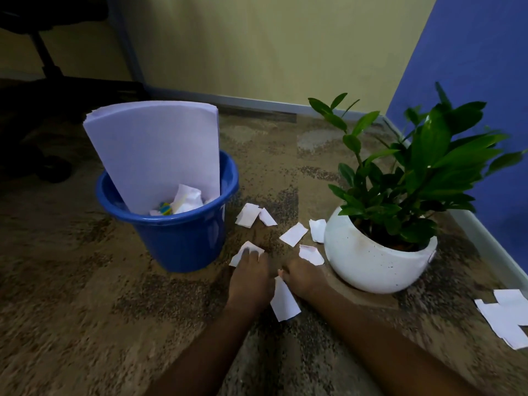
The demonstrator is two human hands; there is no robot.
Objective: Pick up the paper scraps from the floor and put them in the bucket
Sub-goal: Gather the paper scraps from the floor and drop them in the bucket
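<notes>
A blue bucket (pixel 183 238) stands on the carpet, with a large white sheet (pixel 154 150) sticking out of it and crumpled paper inside. Several white paper scraps lie to its right: a scrap (pixel 248 215) beside the bucket, a scrap (pixel 293 234) in the middle, and a scrap (pixel 311 254) by the pot. My left hand (pixel 251 274) has its fingertips curled on a scrap (pixel 238 255) on the floor. My right hand (pixel 303 277) pinches a long scrap (pixel 284 302) that hangs below it.
A white round pot (pixel 368 264) with a green plant stands just right of my hands. More scraps (pixel 504 318) lie at the right edge. A chair base (pixel 51 70) is at the back left. Walls close the corner behind.
</notes>
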